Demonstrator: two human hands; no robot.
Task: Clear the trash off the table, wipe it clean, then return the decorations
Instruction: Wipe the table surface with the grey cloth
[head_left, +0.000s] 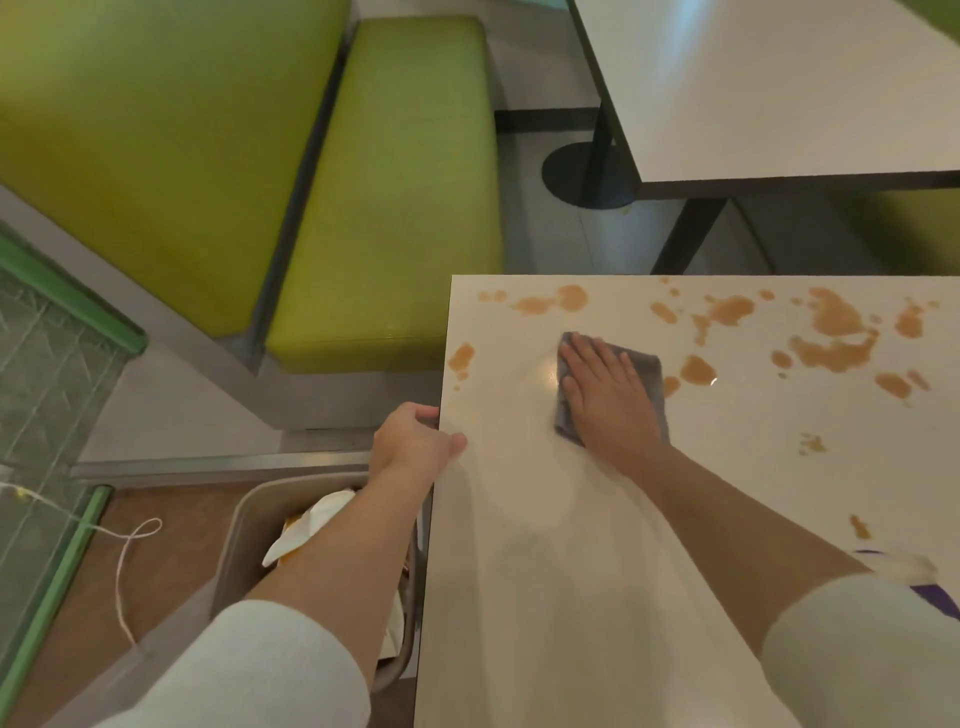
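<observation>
A white table (545, 545) fills the lower right, with brown spill patches (836, 332) spread along its far and right parts. My right hand (608, 395) lies flat with straight fingers on a grey cloth (647, 366), pressing it onto the tabletop near the left middle. My left hand (415, 441) grips the table's left edge, thumb on top and fingers curled under. Left of the table, below my left forearm, stands a grey bin (244, 535) holding crumpled white paper trash (306, 530).
A green bench seat (384, 197) and its backrest (156, 130) stand beyond the table's left corner. Another white table (779, 83) on a black pedestal (587, 176) is at the back right. A white cord (124, 561) lies on the floor. A purple-and-white object (914, 577) shows at the right edge.
</observation>
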